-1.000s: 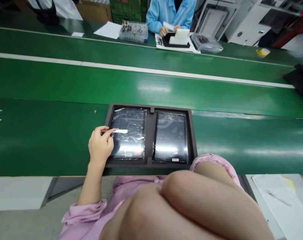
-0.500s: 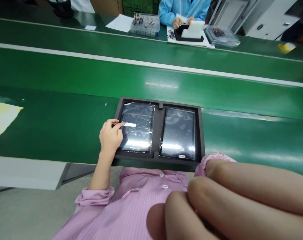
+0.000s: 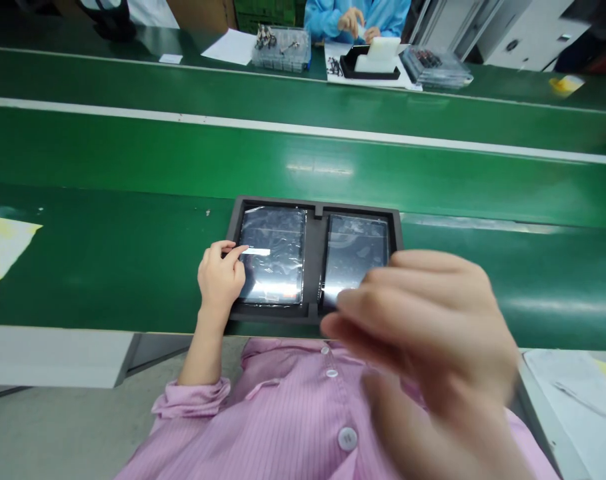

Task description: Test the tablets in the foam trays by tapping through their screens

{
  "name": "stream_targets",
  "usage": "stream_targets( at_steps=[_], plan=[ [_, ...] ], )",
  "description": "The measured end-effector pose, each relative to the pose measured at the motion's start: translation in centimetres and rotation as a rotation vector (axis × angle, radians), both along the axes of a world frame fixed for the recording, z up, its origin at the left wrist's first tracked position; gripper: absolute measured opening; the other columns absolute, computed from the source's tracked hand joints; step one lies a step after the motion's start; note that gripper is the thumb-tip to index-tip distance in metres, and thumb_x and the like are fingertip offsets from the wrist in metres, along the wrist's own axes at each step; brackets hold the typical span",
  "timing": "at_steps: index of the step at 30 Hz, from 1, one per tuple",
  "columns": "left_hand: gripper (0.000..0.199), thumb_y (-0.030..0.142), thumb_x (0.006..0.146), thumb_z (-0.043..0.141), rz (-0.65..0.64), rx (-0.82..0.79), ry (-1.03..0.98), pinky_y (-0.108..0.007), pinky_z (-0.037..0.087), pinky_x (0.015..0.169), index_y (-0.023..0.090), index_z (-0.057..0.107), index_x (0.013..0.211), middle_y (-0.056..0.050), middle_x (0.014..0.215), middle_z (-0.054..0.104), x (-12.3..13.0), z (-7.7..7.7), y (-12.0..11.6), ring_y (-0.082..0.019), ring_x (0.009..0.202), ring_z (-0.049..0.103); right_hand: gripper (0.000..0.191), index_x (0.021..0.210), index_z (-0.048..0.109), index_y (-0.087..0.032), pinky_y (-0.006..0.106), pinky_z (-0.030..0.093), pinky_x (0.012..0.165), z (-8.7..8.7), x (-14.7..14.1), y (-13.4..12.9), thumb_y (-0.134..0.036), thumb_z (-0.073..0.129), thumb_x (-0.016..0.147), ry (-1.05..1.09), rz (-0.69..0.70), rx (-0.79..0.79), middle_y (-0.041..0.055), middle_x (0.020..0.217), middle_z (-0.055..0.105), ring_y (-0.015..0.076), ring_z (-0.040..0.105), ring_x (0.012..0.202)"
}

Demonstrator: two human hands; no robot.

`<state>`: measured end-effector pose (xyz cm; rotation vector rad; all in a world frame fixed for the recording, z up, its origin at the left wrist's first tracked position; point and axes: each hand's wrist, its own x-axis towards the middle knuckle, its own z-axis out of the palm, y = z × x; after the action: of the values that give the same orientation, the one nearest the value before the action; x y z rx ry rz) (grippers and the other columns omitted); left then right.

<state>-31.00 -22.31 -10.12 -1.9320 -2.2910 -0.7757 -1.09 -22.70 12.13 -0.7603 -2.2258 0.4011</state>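
Observation:
A dark foam tray (image 3: 313, 260) holds two dark flat screen panels side by side. The left panel (image 3: 277, 273), under wrinkled clear film, carries a white label strip (image 3: 259, 252). My left hand (image 3: 221, 275) rests over the tray's left edge with fingers bent together, one fingertip at the strip's left end; whatever they pinch is hidden. Close to the camera, my right hand (image 3: 433, 333) is raised and blurred. Its fingers curve forward, the thumb stands apart, and nothing shows between them. It covers the lower part of the right panel (image 3: 357, 243).
Beyond the tray runs a green belt (image 3: 183, 153) with a white rail. Across it a person in blue (image 3: 355, 23) works behind a black holder (image 3: 370, 63) and clear parts boxes (image 3: 283, 50). Yellow paper (image 3: 5, 247) lies at left; a white sheet (image 3: 573, 380) at lower right.
My right hand has drawn away from the camera, now showing whole in front of the right panel, its thumb apart. My left hand stays at the label strip. The person opposite has raised one hand.

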Motion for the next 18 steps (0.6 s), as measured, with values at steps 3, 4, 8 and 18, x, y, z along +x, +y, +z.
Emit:
stream_targets(
  at_steps=[3, 4, 8, 18],
  plan=[
    [0.039, 0.016, 0.087, 0.049, -0.012, -0.047, 0.041, -0.045, 0.050, 0.091, 0.021, 0.078, 0.113, -0.014, 0.120, 0.064, 0.1, 0.2, -0.1, -0.031, 0.106, 0.061, 0.026, 0.077, 0.043, -0.025, 0.029, 0.034, 0.049, -3.7, 1.6, 4.5, -0.014, 0.061, 0.092, 0.085, 0.119, 0.178, -0.0056, 0.066, 0.051, 0.0110, 0.041, 0.050],
    [0.039, 0.017, 0.086, 0.050, -0.019, -0.069, 0.053, -0.045, 0.050, 0.091, 0.021, 0.078, 0.113, -0.014, 0.121, 0.064, 0.1, 0.3, -0.2, -0.031, 0.107, 0.060, 0.027, 0.078, 0.041, -0.025, 0.028, 0.036, 0.050, -5.3, 2.6, 6.0, -0.015, 0.062, 0.092, 0.129, 0.157, 0.196, -0.0051, 0.069, 0.054, 0.0105, 0.045, 0.053],
    [0.040, 0.015, 0.085, 0.045, -0.041, -0.042, -0.077, -0.042, 0.051, 0.096, 0.018, 0.071, 0.116, -0.013, 0.122, 0.062, -0.5, 1.3, -0.2, -0.027, 0.109, 0.062, 0.042, 0.086, 0.030, -0.027, 0.024, 0.036, 0.052, -11.5, 8.0, 10.0, -0.020, 0.071, 0.089, 0.469, -0.108, 0.103, -0.0076, 0.069, 0.051, 0.0101, 0.046, 0.053],
    [0.027, 0.018, 0.090, 0.044, -0.515, -0.370, -0.129, -0.037, 0.050, 0.096, 0.024, 0.066, 0.106, -0.005, 0.116, 0.067, -0.8, 5.7, 9.1, -0.023, 0.108, 0.064, 0.029, 0.093, 0.048, -0.024, 0.029, 0.046, 0.058, -21.5, 10.4, 17.7, -0.046, 0.062, 0.080, 0.456, -0.497, -0.352, -0.0030, 0.068, 0.056, 0.0157, 0.056, 0.059]
  ],
)
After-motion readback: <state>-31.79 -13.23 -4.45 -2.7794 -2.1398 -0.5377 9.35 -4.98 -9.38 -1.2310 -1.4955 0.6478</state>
